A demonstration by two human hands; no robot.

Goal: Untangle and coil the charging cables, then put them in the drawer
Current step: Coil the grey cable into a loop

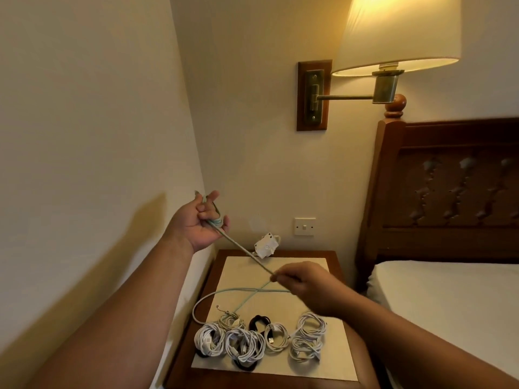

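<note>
Head view: the left hand point(200, 224) is raised above the nightstand point(334, 255), its fingers curled, with the pale green cable point(244, 252) wound around them. The cable runs taut down to the right hand point(304, 284), whose thumb and fingertips are pinched shut on it over the nightstand's pale mat point(334, 357). Below that hand the cable's slack loops across the mat. Coiled white cables point(238, 341) and a black coil point(258, 321) lie along the mat's near edge. A white adapter point(265, 245) sits at the nightstand's back edge.
</note>
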